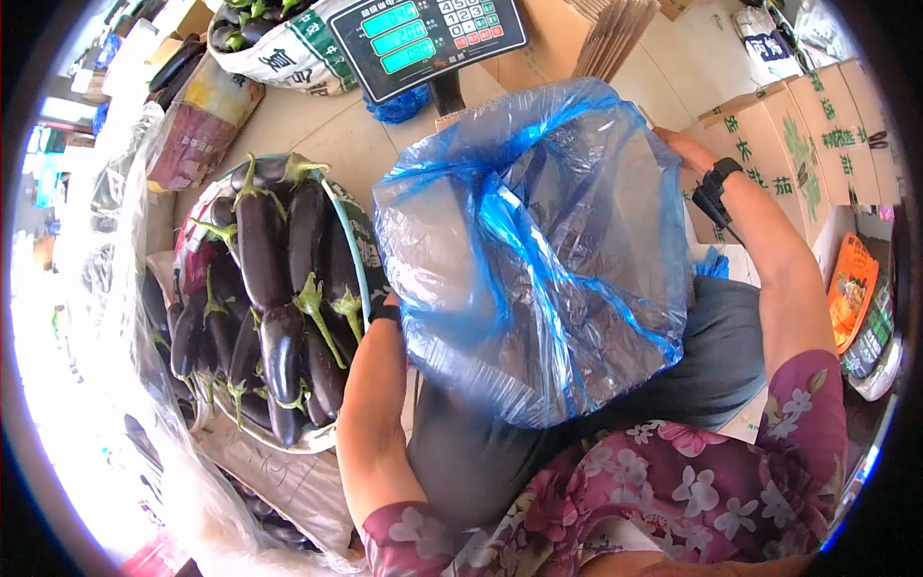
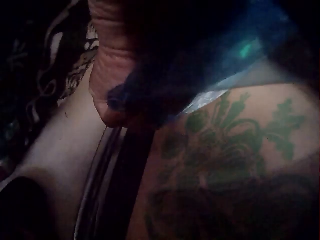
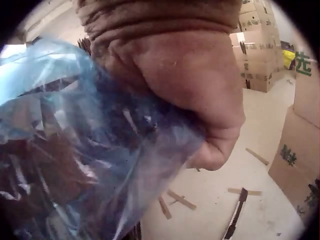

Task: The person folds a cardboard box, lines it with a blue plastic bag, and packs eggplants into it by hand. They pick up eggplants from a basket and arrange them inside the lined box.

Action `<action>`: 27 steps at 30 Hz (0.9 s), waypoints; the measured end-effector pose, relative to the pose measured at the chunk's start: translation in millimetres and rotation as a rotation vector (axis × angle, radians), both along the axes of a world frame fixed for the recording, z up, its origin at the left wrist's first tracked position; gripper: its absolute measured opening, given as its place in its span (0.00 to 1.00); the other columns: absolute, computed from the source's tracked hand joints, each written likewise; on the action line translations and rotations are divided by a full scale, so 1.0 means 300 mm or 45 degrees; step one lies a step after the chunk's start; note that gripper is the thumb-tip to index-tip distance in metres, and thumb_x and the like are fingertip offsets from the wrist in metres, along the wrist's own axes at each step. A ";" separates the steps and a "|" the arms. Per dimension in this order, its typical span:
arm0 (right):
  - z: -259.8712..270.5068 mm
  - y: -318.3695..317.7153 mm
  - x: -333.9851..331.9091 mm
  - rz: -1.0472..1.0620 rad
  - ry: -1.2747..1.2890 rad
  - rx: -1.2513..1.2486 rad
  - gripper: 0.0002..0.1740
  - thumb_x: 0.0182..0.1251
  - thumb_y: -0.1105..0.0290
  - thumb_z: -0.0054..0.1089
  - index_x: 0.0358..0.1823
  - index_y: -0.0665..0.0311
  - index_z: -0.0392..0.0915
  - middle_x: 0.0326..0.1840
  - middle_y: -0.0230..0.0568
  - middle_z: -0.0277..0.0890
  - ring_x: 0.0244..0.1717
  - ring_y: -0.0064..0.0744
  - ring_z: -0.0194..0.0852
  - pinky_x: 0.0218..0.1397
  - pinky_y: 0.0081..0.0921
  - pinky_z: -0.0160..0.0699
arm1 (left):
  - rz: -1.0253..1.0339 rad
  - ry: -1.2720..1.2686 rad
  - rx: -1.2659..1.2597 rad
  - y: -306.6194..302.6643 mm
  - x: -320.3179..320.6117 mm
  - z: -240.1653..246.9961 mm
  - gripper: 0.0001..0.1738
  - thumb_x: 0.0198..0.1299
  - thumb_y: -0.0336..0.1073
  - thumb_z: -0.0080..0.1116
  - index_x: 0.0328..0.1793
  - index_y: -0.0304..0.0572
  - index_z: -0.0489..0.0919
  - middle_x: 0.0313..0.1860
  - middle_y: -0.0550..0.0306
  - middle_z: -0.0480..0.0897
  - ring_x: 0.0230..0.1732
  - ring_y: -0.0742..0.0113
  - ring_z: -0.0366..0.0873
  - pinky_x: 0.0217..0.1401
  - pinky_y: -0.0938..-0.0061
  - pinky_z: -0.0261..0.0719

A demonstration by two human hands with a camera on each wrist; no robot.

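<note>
A translucent blue plastic bag (image 1: 538,260) is spread wide over the person's lap in the head view. At its upper right edge the right hand (image 1: 685,152) grips the film; in the right wrist view, that hand (image 3: 200,95) has its fingers curled into the bag (image 3: 100,150). The left hand is mostly hidden behind the bag in the head view. In the dark left wrist view, the left hand (image 2: 117,75) bends its fingers round bunched blue film (image 2: 215,75). Below it shows cardboard (image 2: 265,130) with a green plant print.
A sack of eggplants (image 1: 264,288) stands left of the person. A digital scale (image 1: 428,43) is ahead, beside folded cardboard (image 1: 606,38). Printed cartons (image 1: 788,144) stand at the right. On the floor lie small brown strips (image 3: 182,199) and a long thin dark object (image 3: 235,212).
</note>
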State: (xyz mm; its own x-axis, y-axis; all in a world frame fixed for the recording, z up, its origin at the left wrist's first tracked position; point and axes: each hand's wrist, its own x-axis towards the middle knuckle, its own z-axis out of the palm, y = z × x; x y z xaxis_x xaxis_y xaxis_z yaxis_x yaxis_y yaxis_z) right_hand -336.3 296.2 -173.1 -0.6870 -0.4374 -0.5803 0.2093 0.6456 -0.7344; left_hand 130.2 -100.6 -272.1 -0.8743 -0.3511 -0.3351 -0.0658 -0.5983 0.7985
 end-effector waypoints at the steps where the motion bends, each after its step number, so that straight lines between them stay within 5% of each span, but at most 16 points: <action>1: -0.015 0.050 -0.035 -0.005 -0.007 -0.005 0.14 0.72 0.66 0.51 0.45 0.65 0.84 0.39 0.38 0.86 0.36 0.34 0.80 0.41 0.30 0.78 | -0.009 0.004 -0.029 0.013 0.031 0.007 0.18 0.62 0.41 0.61 0.55 0.39 0.80 0.48 0.47 0.85 0.45 0.48 0.83 0.52 0.63 0.82; 4: 0.072 0.102 0.010 1.093 0.634 0.622 0.11 0.63 0.68 0.57 0.38 0.69 0.81 0.28 0.42 0.80 0.29 0.30 0.78 0.31 0.33 0.78 | -0.026 0.018 -0.115 0.035 0.113 0.009 0.20 0.63 0.42 0.62 0.57 0.39 0.79 0.51 0.47 0.84 0.48 0.50 0.83 0.53 0.64 0.82; 9: 0.248 0.261 0.169 0.976 0.265 0.668 0.11 0.57 0.70 0.62 0.38 0.69 0.81 0.25 0.40 0.78 0.22 0.27 0.76 0.22 0.28 0.74 | -0.082 0.034 -0.221 0.117 0.215 0.019 0.23 0.64 0.44 0.62 0.61 0.40 0.77 0.56 0.48 0.82 0.52 0.54 0.82 0.56 0.66 0.82; 13: 0.305 0.476 0.232 0.594 0.166 0.611 0.09 0.57 0.68 0.63 0.36 0.66 0.82 0.24 0.34 0.76 0.21 0.24 0.72 0.21 0.23 0.70 | -0.128 0.012 -0.297 0.192 0.339 0.033 0.26 0.65 0.46 0.62 0.64 0.40 0.76 0.59 0.48 0.81 0.55 0.56 0.81 0.57 0.67 0.81; 15: 0.323 0.538 0.250 0.467 0.020 0.605 0.08 0.59 0.67 0.64 0.36 0.64 0.82 0.24 0.31 0.76 0.20 0.23 0.71 0.21 0.21 0.69 | -0.521 0.279 -2.117 0.189 0.304 0.249 0.15 0.65 0.32 0.57 0.56 0.34 0.79 0.38 0.53 0.87 0.36 0.60 0.86 0.40 0.70 0.85; 16: 0.343 0.559 0.256 0.512 0.147 0.579 0.08 0.60 0.66 0.64 0.34 0.63 0.82 0.24 0.30 0.75 0.20 0.22 0.70 0.21 0.20 0.70 | -0.537 0.282 -2.115 0.195 0.316 0.340 0.15 0.65 0.32 0.57 0.56 0.34 0.79 0.38 0.53 0.87 0.36 0.60 0.86 0.40 0.70 0.85; 18: 0.367 0.601 0.229 0.676 0.420 0.340 0.12 0.65 0.59 0.63 0.36 0.61 0.81 0.23 0.28 0.73 0.19 0.20 0.69 0.21 0.19 0.70 | -0.584 -0.749 -0.545 0.211 0.343 0.510 0.19 0.64 0.30 0.59 0.60 0.33 0.78 0.39 0.50 0.87 0.39 0.68 0.85 0.42 0.74 0.83; 20: 0.492 0.537 0.281 0.511 0.512 0.261 0.15 0.68 0.55 0.61 0.42 0.61 0.80 0.25 0.28 0.74 0.22 0.21 0.71 0.26 0.19 0.72 | -0.522 -0.731 -0.786 0.263 0.303 0.714 0.19 0.63 0.30 0.60 0.60 0.32 0.78 0.39 0.52 0.86 0.39 0.69 0.84 0.43 0.75 0.82; 22: 0.604 0.461 0.297 0.639 0.644 0.330 0.21 0.70 0.53 0.57 0.52 0.62 0.77 0.41 0.30 0.79 0.34 0.19 0.73 0.32 0.20 0.74 | -0.474 -0.660 -1.050 0.303 0.254 0.909 0.20 0.62 0.29 0.61 0.60 0.31 0.77 0.38 0.54 0.86 0.39 0.72 0.82 0.43 0.76 0.81; 24: 0.758 0.322 0.425 0.705 0.746 0.221 0.20 0.71 0.54 0.56 0.52 0.63 0.77 0.42 0.32 0.79 0.36 0.22 0.73 0.36 0.22 0.75 | -0.620 -0.547 -1.130 0.302 0.206 1.028 0.23 0.65 0.33 0.62 0.65 0.36 0.76 0.44 0.61 0.84 0.41 0.76 0.79 0.40 0.79 0.77; 27: 0.848 0.169 0.566 0.944 0.916 -0.006 0.20 0.70 0.57 0.57 0.52 0.66 0.76 0.45 0.40 0.79 0.39 0.32 0.76 0.46 0.29 0.78 | -0.835 -0.502 -1.471 0.395 0.118 1.156 0.32 0.53 0.24 0.68 0.67 0.43 0.74 0.47 0.51 0.83 0.48 0.63 0.82 0.49 0.71 0.79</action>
State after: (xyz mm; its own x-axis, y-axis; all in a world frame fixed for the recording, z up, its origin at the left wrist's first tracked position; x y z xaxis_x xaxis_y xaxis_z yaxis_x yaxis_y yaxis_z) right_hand -166.4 347.0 81.3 -0.4279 -0.8935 -0.1359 -0.7300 0.4304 -0.5309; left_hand 165.6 18.0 74.8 -0.9022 -0.1619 -0.3999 -0.4099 0.6105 0.6777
